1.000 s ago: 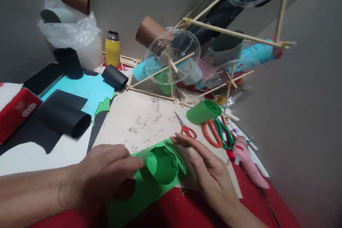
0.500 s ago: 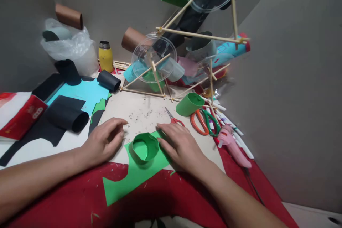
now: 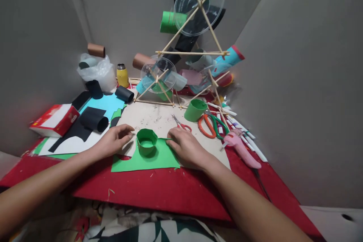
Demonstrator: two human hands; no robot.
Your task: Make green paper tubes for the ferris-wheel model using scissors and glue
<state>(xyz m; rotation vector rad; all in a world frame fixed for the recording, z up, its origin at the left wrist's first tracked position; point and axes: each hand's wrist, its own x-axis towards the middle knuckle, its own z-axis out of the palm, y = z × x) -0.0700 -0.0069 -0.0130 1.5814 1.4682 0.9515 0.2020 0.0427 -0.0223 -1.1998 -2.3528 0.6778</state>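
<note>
On the table, a short green paper cup (image 3: 146, 143) with an angular rim stands on a cut green sheet (image 3: 163, 158). My right hand (image 3: 185, 144) holds the sheet's right part, its thumb and fingers pinching the upper edge. To the left of the cup, my left hand (image 3: 115, 140) rests with its fingers curved and apart, holding nothing. Small red-handled scissors (image 3: 183, 124) lie just beyond my right hand. A second green paper tube (image 3: 195, 110) sits farther back, near large scissors with orange and green handles (image 3: 208, 125).
A stick frame (image 3: 195, 53) bearing clear plastic discs and coloured tubes rises at the back. On the right lie a pink glue gun (image 3: 242, 149) and several white markers (image 3: 256, 147). A red box (image 3: 55, 120), black paper tubes (image 3: 95, 121) and a yellow bottle (image 3: 122, 75) stand left.
The green sheet has turned so its long edge runs nearly level, and my right hand has closed on its edge. The cup stays on it. The camera view has shifted.
</note>
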